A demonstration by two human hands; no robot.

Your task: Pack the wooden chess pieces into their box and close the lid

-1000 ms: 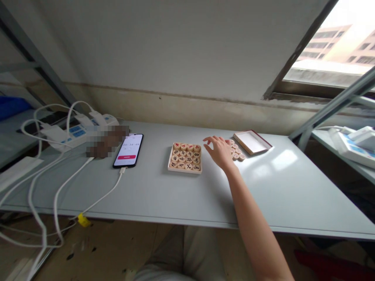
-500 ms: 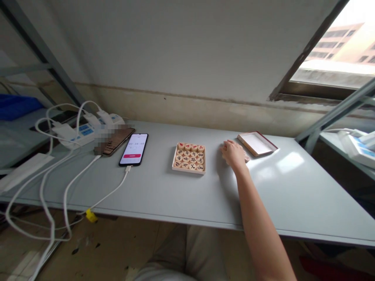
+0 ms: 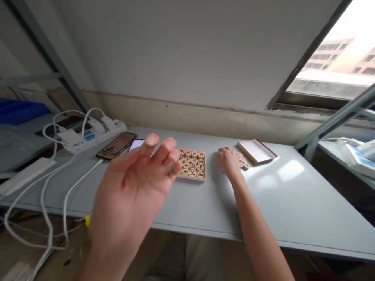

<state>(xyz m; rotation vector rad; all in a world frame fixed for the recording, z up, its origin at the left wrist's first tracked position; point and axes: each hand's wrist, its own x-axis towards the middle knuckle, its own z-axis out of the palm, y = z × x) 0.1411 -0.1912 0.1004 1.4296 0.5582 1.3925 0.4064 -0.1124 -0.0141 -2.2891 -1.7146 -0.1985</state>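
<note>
Grip on the left hand (image 3: 131, 183) was released: raised close to the head camera and blurred, palm open, fingers spread, nothing in it. That hand had not appeared in the two earlier head frames, so it was the main change I logged. Its arrival put it in front of the charging smartphone (image 3: 136, 144), whose timer screen had been readable earlier and now showed only as a sliver. The right hand (image 3: 230, 162) had also changed, from fingers spread above the grey table (image 3: 295, 207) in the first frame to lying low, with its fingers curled down. It sat just beside the loose wooden xiangqi pieces (image 3: 243, 164), partly covering them. I could not tell whether it was closed on a piece, since the hand hid its own palm side. Those loose pieces lay between that hand and the open cardboard box (image 3: 256, 151), which has a dark red edge. The wooden tray (image 3: 191, 178) of neatly rowed pieces (image 3: 191, 163) stood left of the right hand, with the left hand's fingers overlapping its near corner in view. A second phone (image 3: 116, 145) lay face up beside the white power strip (image 3: 93, 136), with its screen lit.
</note>
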